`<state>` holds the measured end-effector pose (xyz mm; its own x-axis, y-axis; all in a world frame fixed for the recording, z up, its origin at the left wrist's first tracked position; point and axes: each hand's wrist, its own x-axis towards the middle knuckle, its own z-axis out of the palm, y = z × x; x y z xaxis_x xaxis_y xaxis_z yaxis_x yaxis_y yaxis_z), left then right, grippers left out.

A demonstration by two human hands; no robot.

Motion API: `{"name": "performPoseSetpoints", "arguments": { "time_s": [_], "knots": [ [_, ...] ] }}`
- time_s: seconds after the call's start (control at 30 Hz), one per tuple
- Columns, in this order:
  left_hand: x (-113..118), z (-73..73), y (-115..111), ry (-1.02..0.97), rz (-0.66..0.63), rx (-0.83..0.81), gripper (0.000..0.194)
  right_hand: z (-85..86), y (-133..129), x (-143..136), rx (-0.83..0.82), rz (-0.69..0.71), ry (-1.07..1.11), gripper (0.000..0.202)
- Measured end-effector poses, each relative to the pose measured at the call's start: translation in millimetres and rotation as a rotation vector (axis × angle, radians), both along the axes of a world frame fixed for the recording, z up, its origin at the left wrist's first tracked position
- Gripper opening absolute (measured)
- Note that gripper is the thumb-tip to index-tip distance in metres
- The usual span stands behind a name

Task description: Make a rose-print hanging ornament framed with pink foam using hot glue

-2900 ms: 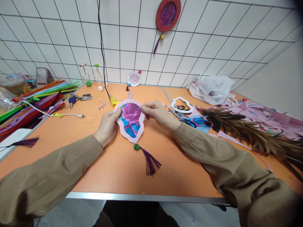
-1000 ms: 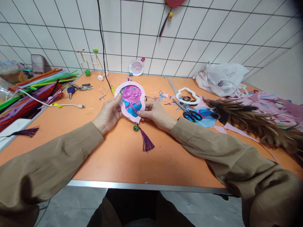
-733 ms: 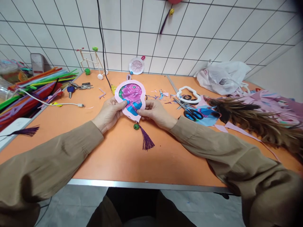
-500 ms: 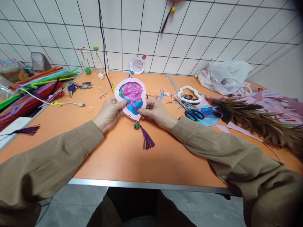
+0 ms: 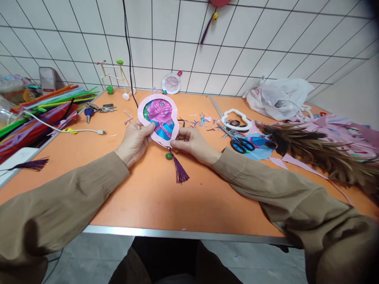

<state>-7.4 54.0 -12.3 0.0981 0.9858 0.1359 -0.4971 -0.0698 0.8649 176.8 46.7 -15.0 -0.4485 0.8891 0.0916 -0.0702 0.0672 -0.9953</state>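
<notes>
A pink gourd-shaped pendant, with a purple rose picture inside its frame, is held up above the table between my two hands. My left hand pinches its left edge, thumb laid on the front. On the lower right edge, my right hand grips it between thumb and fingers. From its bottom tip hang a green bell and a dark purple tassel. A small loop sticks up at its top. The fingers behind the pendant are partly hidden.
Black-handled scissors lie right of my hands, near a white scalloped frame and paper scraps. Brown feathers and a white plastic bag are farther right. Pipe cleaners, keys and a cable lie left.
Both hands have shifted the pendant slightly left and turned it a little, tilting its top leftward. The bell and tassel have swung left with it. Both grips are kept.
</notes>
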Motion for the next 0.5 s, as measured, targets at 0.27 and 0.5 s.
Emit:
{"name": "performPoseSetpoints", "arguments": {
  "time_s": [0.27,0.5],
  "knots": [
    [-0.7,-1.5,-0.5,0.007,0.025,0.035,0.034,-4.7,4.8,2.8,0.027,0.017,-0.008,0.038],
    [-1.0,-0.4,-0.8,-0.001,0.042,0.034,0.035,-6.9,5.6,1.2,0.053,0.006,-0.037,0.037]
  ]
}}
